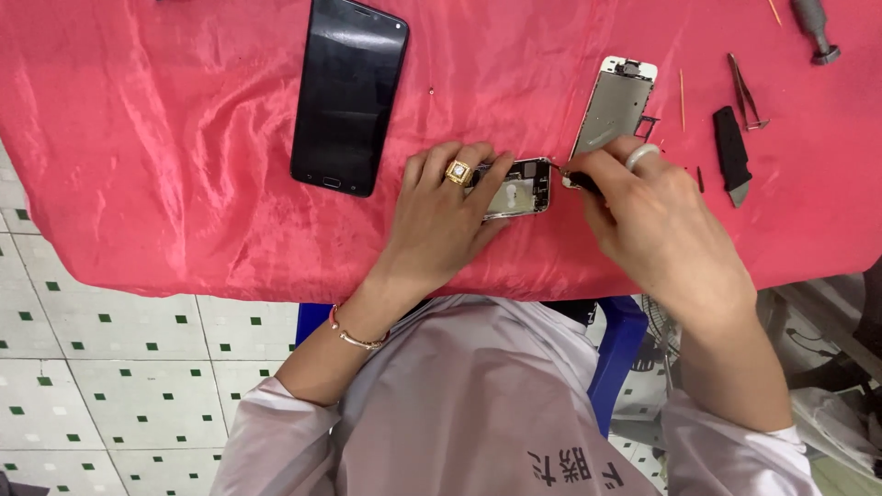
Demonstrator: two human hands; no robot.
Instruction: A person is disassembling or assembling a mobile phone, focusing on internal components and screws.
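My left hand, with a gold ring, presses down on an opened phone body whose inner parts show, on the red cloth. My right hand, with a pale ring, pinches a thin dark tool whose tip touches the right edge of the phone body. A detached white-framed screen panel lies face down just behind my right hand.
A large black smartphone lies at the back left. Tweezers, a black pry tool, thin sticks and a grey screwdriver handle lie at the right. A blue stool and tiled floor show below the table edge.
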